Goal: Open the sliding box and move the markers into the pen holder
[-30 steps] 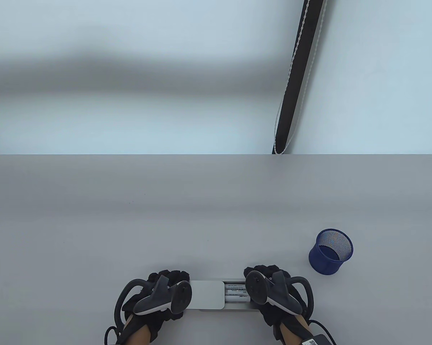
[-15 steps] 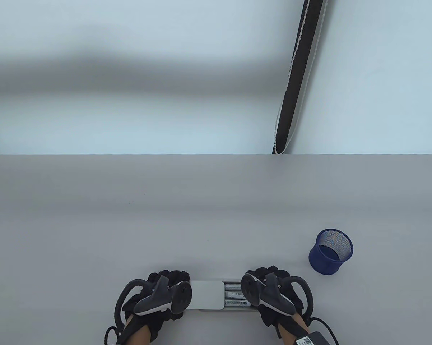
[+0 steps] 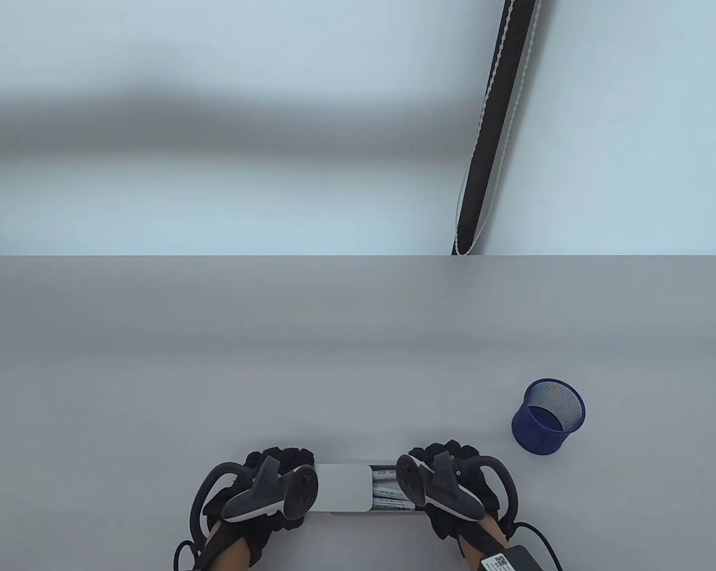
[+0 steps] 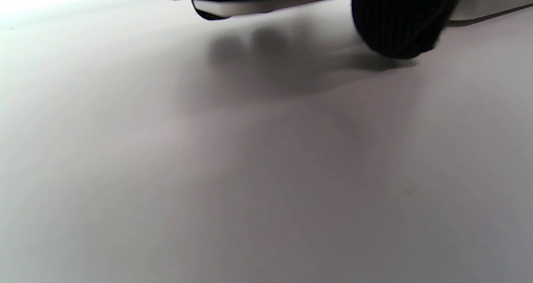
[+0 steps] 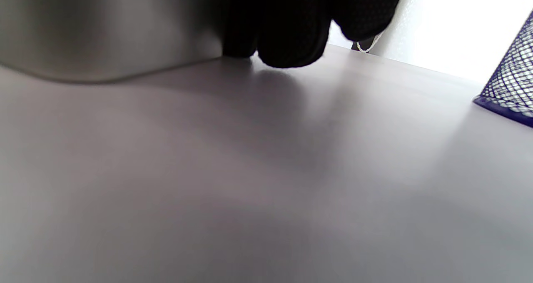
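The sliding box lies near the table's front edge, its white lid pushed left. The gap at the right shows several grey-and-white markers lying inside. My left hand grips the box's left end; in the left wrist view its fingers lie over the box edge and the thumb rests on the near side. My right hand holds the right end, its fingers against the box wall. The blue mesh pen holder stands upright to the right of the box, also seen as the pen holder in the right wrist view.
The grey table stretches back to a pale wall. A black pole with a white cord leans behind the far edge. A cable runs from my right wrist at the bottom edge.
My right hand has shifted slightly left and tilted over the box's open end, covering more of the markers. The lid and my left hand have stayed in place.
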A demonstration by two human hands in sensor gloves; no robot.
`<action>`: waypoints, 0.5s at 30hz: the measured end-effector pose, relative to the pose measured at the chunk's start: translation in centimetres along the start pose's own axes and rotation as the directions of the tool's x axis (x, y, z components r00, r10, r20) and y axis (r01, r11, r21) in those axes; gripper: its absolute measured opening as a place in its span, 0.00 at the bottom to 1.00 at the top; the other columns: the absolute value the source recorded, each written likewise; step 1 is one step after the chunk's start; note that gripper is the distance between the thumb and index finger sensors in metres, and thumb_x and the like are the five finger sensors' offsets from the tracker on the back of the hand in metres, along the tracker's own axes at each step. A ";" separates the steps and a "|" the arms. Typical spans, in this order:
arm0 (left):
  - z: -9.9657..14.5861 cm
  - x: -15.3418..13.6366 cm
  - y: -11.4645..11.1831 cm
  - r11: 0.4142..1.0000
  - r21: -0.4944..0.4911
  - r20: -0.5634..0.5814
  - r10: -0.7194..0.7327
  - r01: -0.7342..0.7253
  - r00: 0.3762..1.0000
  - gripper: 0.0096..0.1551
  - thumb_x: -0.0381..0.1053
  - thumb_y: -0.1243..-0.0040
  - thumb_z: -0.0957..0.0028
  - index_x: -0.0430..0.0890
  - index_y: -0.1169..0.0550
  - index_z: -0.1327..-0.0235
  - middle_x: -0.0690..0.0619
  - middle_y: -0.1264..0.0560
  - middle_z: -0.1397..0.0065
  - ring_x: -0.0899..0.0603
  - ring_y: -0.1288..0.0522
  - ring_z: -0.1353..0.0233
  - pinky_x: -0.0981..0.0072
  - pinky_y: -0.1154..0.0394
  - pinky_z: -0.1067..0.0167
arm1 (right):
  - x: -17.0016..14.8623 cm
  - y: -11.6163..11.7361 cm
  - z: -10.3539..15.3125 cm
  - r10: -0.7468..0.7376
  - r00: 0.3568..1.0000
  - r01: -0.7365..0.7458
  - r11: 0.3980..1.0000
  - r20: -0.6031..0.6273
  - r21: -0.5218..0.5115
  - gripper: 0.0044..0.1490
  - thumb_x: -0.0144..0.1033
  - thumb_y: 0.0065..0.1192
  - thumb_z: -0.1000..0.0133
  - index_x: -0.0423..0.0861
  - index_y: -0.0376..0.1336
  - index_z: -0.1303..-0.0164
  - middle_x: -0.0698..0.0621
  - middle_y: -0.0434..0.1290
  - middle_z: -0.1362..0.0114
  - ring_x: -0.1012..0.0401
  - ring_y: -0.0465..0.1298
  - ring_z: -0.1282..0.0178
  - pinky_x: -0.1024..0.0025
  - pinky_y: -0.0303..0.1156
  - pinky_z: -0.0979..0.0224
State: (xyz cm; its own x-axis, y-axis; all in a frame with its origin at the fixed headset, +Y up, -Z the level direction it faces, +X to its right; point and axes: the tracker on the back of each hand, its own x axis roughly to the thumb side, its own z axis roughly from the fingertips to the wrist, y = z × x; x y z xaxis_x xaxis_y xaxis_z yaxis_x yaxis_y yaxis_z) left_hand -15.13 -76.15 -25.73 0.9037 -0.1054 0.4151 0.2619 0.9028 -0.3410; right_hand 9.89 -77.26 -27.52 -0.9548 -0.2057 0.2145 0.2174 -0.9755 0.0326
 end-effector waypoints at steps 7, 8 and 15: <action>0.0 0.0 0.0 1.000 0.001 -0.001 -0.002 0.002 1.000 0.47 0.72 0.47 0.54 0.59 0.48 0.24 0.59 0.44 0.15 0.47 0.38 0.17 0.54 0.37 0.19 | 0.4 0.0 -0.2 0.057 0.997 -0.057 0.998 0.042 0.001 0.52 0.19 0.86 0.76 0.62 0.62 0.46 0.55 0.73 0.40 0.61 0.78 0.47 0.57 0.73 0.34; 0.0 0.0 0.0 1.000 0.002 0.000 -0.002 0.002 1.000 0.47 0.72 0.47 0.54 0.59 0.48 0.24 0.59 0.44 0.15 0.47 0.38 0.17 0.54 0.37 0.19 | 0.4 -0.1 -0.2 0.070 0.997 -0.070 0.998 0.046 -0.002 0.53 0.18 0.86 0.77 0.62 0.62 0.46 0.55 0.73 0.40 0.61 0.78 0.47 0.57 0.73 0.34; -0.1 0.0 0.0 1.000 0.002 -0.001 -0.002 0.002 1.000 0.47 0.72 0.48 0.54 0.59 0.48 0.24 0.60 0.44 0.15 0.47 0.38 0.17 0.54 0.37 0.19 | 0.7 -0.1 -0.1 0.115 0.991 -0.113 0.993 0.067 -0.021 0.56 0.19 0.87 0.83 0.61 0.62 0.45 0.55 0.73 0.40 0.62 0.79 0.48 0.58 0.74 0.35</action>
State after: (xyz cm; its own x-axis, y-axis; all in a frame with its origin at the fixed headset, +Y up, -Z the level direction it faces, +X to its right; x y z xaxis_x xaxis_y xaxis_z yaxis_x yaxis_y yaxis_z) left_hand -15.14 -76.21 -25.78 0.9034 -0.1076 0.4152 0.2632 0.9034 -0.3386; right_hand 9.16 -77.30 -27.48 -0.9080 -0.3104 0.2815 0.3200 -0.9473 -0.0126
